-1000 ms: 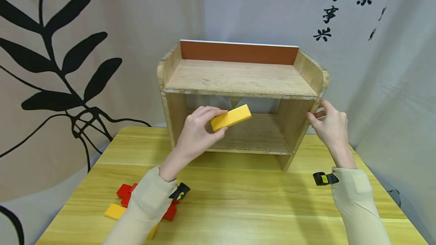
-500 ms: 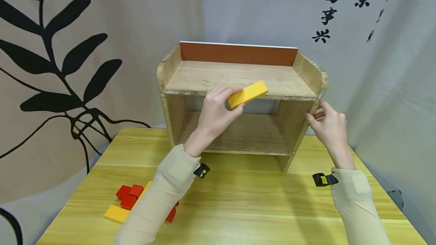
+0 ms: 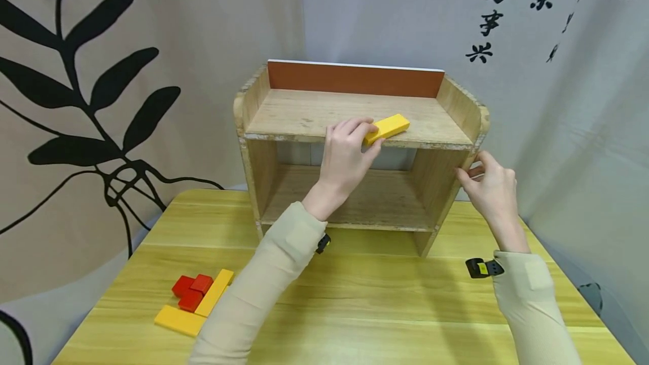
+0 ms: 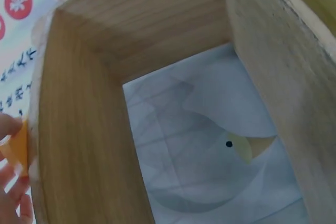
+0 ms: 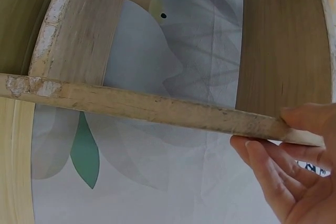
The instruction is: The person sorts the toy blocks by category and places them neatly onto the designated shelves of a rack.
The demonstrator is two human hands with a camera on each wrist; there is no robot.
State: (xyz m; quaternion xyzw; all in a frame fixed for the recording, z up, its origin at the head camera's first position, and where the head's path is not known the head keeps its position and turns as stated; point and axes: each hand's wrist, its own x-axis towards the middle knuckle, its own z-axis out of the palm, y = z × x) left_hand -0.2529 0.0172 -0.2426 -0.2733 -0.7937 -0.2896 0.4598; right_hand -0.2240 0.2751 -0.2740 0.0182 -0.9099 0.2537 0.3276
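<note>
A yellow rectangular block (image 3: 389,127) is pinched between the thumb and fingers of my left hand (image 3: 346,148), right over the front edge of the upper board of a small wooden shelf (image 3: 355,111). In the left wrist view the block (image 4: 19,148) shows at the left, beside that board's edge. My right hand (image 3: 489,187) grips the front edge of the shelf's right side panel. The right wrist view shows the thumb on one face of the panel (image 5: 157,107) and the fingers (image 5: 262,166) on the other.
The shelf stands upright on a wooden table (image 3: 380,297), with a lower board (image 3: 375,199) under the upper one. At the front left of the table lie several red blocks (image 3: 190,299) and yellow blocks (image 3: 179,320). A printed curtain (image 3: 385,10) hangs behind.
My left hand has carried the yellow block up and to the right, from before the shelf's middle opening to the upper board's front edge. My right hand stays at the side panel.
</note>
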